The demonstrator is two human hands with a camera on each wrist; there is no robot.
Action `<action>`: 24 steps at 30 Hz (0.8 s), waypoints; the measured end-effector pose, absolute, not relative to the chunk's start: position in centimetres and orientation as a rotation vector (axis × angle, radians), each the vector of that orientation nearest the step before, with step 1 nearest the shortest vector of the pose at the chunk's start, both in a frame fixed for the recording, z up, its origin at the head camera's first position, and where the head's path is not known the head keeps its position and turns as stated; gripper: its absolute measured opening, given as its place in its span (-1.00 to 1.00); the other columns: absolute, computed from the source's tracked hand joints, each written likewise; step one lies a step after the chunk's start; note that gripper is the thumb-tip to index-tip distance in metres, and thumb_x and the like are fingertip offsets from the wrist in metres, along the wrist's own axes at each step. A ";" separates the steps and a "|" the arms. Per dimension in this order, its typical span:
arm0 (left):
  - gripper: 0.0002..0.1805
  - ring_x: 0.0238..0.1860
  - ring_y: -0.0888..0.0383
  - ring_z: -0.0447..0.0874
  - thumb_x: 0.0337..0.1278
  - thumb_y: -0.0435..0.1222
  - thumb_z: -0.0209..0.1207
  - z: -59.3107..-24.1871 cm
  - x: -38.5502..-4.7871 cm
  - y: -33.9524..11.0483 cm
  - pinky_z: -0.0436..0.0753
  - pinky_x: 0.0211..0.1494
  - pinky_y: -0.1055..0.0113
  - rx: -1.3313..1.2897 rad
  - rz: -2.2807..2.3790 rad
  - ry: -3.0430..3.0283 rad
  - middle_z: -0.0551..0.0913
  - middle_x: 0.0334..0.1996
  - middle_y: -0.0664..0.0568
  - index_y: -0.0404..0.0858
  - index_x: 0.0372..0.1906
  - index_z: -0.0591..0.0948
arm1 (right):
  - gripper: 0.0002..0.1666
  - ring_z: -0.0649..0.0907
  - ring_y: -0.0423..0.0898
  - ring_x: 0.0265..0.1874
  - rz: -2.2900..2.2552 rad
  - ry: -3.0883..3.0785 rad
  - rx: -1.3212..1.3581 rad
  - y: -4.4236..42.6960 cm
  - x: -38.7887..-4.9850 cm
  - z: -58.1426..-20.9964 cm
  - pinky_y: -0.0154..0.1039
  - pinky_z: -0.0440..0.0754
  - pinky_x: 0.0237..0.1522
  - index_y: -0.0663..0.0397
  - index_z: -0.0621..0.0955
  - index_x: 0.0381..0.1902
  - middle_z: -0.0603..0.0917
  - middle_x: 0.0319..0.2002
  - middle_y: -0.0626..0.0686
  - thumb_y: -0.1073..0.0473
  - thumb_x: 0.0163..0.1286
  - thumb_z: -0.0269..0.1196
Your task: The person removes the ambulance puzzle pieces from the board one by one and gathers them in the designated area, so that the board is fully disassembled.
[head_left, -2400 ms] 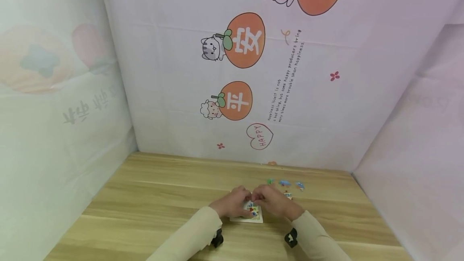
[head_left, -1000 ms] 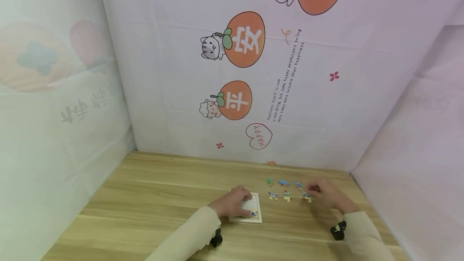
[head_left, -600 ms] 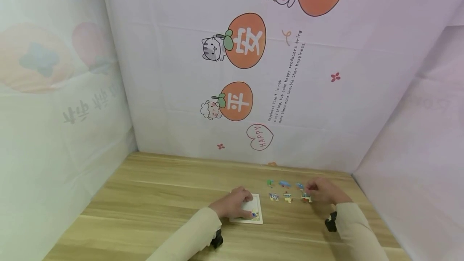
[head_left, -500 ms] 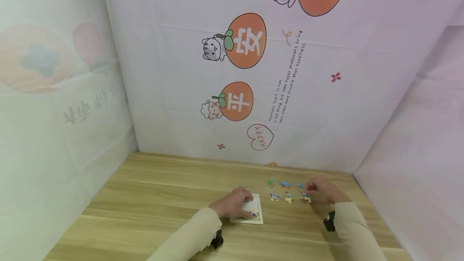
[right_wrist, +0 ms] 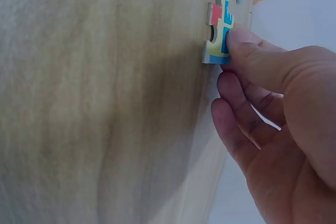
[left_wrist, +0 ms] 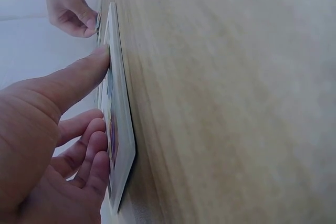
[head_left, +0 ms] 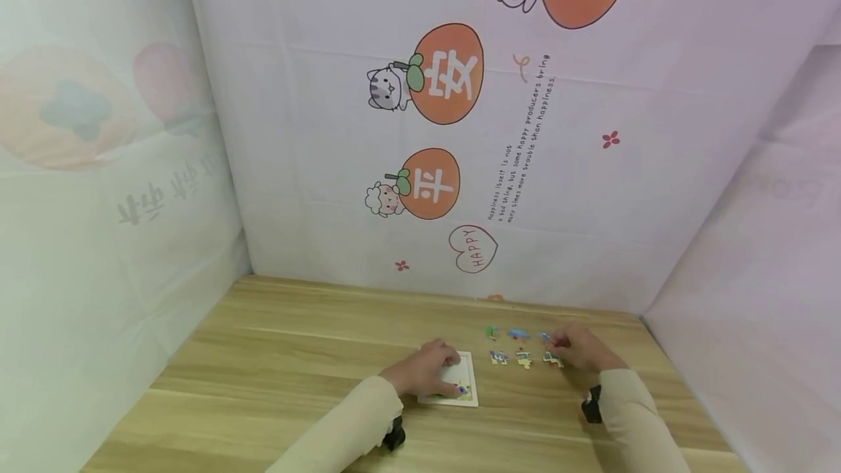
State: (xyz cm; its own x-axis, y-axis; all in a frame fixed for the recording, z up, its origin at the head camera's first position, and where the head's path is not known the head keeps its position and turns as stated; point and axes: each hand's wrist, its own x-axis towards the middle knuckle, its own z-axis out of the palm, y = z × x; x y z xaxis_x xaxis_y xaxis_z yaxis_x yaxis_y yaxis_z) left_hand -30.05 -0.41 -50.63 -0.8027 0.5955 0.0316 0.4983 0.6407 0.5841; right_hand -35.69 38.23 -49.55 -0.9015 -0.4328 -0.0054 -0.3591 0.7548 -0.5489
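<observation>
My left hand (head_left: 423,371) rests on a small white jigsaw tray (head_left: 468,367), thumb and fingertips touching its face. Coloured jigsaw pieces (head_left: 463,390) show in the tray beside the thumb; the hand hides the tray's left part. In the left wrist view the thumb lies nearly straight and the other fingers bend loosely against the tray (left_wrist: 123,150). To the right, my right hand (head_left: 581,349) pinches a jigsaw piece (head_left: 552,360) by its edge, low over the table. That jigsaw piece (right_wrist: 218,40) is yellow, blue and red in the right wrist view.
Other loose jigsaw pieces lie in two rows right of the tray: a green one (head_left: 490,332), a blue one (head_left: 517,334), one by my right fingers (head_left: 544,336), a purplish one (head_left: 498,358) and a yellow one (head_left: 523,360). Printed cloth walls (head_left: 315,166) enclose the wooden table (head_left: 296,356).
From the tray, my right hand has moved right to the end of the loose rows, and some colour on the tray is gone. Lately it shifts slightly left with the jigsaw piece. My left hand stays.
</observation>
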 end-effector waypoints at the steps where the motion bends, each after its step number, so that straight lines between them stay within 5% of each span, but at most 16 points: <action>1: -0.38 0.01 0.30 0.48 0.19 -0.07 0.51 -50.7 -30.1 -0.4 0.59 0.19 0.42 0.911 0.876 2.697 0.56 0.03 0.10 -0.24 0.28 0.62 | -0.74 0.51 -0.27 -0.50 -0.848 2.820 -0.625 38.3 -35.6 -49.6 -0.36 0.50 -0.43 0.15 0.65 -0.44 0.64 -0.50 -0.01 0.29 0.52 0.28; 13: -0.37 -0.06 0.31 0.39 0.20 -0.03 0.49 -50.2 -30.3 -0.3 0.56 0.09 0.45 0.925 0.766 2.696 0.53 0.00 0.10 -0.25 0.27 0.61 | -0.92 0.72 -0.10 -0.16 -0.851 2.868 -0.501 37.9 -34.8 -48.5 -0.10 0.75 -0.07 0.09 0.78 -0.18 0.80 -0.19 0.00 0.24 0.46 0.36; 24: -0.35 0.16 0.20 0.56 0.19 -0.04 0.47 -50.2 -30.8 -3.1 0.62 0.32 0.27 0.979 0.825 2.704 0.62 0.15 0.06 -0.23 0.31 0.59 | -0.71 0.74 -0.10 -0.16 -0.747 2.831 -0.684 32.4 -33.3 -46.8 -0.22 0.77 -0.15 0.19 0.75 0.02 0.80 -0.11 0.06 0.20 0.39 0.44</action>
